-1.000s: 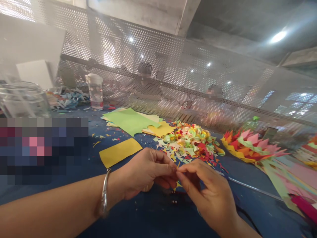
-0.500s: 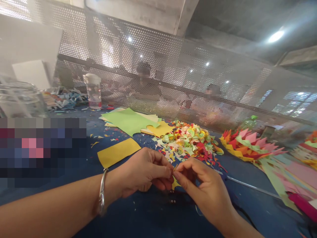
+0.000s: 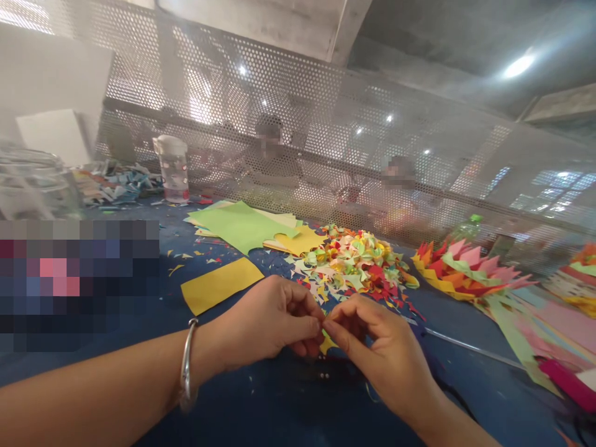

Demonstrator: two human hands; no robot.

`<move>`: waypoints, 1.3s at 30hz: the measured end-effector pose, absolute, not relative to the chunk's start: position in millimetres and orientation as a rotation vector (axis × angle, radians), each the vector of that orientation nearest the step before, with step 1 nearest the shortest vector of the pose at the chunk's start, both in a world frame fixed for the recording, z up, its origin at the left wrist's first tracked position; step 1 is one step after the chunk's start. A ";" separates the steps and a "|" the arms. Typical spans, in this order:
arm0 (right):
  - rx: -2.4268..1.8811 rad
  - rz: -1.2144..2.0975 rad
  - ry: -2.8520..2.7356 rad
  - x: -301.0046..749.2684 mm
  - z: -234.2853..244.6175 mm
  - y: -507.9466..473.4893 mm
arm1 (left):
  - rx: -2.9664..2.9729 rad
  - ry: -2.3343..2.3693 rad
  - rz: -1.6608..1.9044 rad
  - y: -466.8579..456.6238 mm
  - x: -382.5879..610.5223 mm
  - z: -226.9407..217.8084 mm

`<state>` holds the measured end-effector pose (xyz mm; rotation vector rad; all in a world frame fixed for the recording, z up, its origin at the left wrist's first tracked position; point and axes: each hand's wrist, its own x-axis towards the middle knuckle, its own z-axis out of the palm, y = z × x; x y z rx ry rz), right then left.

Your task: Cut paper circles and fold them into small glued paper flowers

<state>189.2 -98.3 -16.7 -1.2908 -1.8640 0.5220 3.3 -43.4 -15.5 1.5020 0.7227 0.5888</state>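
My left hand (image 3: pixel 279 320) and my right hand (image 3: pixel 375 341) meet fingertip to fingertip above the table, both closed in a pinch. A small yellow paper piece (image 3: pixel 328 343) shows between them, just under the fingertips; the rest of it is hidden by my fingers. Just beyond my left wrist lies a yellow paper strip (image 3: pixel 221 287), flat on the dark blue table surface (image 3: pixel 242 410). Past my fingertips spreads a heap of small cut and folded paper pieces (image 3: pixel 358 257) in yellow, green, red and orange.
Green and yellow paper sheets (image 3: pixel 237 225) lie behind the strip. A tumbler (image 3: pixel 174 169) and a glass jar (image 3: pixel 35 183) stand at left. To the right are pointed paper layers (image 3: pixel 470 270), a thin clear rod (image 3: pixel 475 347) and a magenta object (image 3: pixel 565 382). Perforated panels close the back.
The fingertips have drawn closer together, and the orange-yellow sliver that showed between them is now covered. The whole view has shifted slightly; the things on the table stay in place.
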 end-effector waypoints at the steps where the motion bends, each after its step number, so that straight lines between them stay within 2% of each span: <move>1: -1.296 0.525 -1.863 189.2 -16.6 -98.0 | 1.510 0.726 0.586 -43.6 2.9 -15.7; 24: -1.311 0.531 -1.847 191.4 -18.2 -96.6 | 1.586 0.735 0.574 -44.4 0.9 -13.2; 39: -1.310 0.519 -1.854 191.1 -16.0 -98.7 | 1.849 0.741 0.607 -47.3 -1.8 -11.9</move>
